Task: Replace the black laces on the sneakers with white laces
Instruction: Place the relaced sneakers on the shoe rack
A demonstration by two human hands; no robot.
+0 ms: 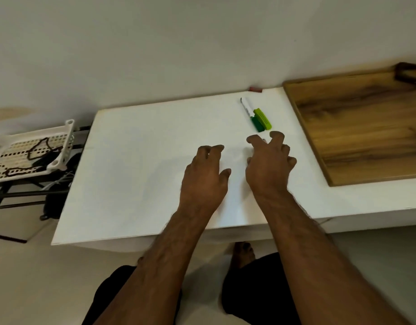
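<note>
My left hand (205, 173) and my right hand (269, 160) are side by side over the middle of the white table (132, 160), palms down. Their fingers are loosely curled, and nothing shows plainly in either. A faint pale smear lies on the tabletop between the hands, too washed out to identify. Black laces (39, 148) lie in loops on a white perforated basket (61, 141) on a rack left of the table. No sneakers or white laces can be made out with certainty. Dark shapes (54, 202) sit low under the rack.
A white marker with a green cap (252, 116) and a lime green clip-like item (263, 118) lie just beyond my right hand. A wooden board (357, 127) covers the table's right part. A small red object (255, 89) sits at the wall. My legs are below the table's front edge.
</note>
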